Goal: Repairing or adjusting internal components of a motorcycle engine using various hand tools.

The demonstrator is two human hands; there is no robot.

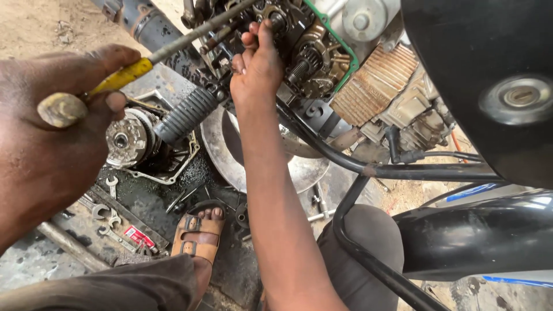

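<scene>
Clamped in the left hand (55,126), a yellow-handled screwdriver (147,60) slants far-right to the open motorcycle engine (305,55), where the right hand (256,66) presses its fingertips, pinching nothing visible. Oily concrete floor (34,259) below carries a clutch assembly (129,138), wrenches (109,216), and a steel basin (299,170); sandy ground (34,26) lies beyond.

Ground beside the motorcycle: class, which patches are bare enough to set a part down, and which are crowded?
Bare: sandy dirt at top left, beyond the exhaust pipe; some wet concrete left of the long bar. Crowded: spanners, the clutch assembly on its cover, the metal pan, and the sandalled foot between them.
</scene>
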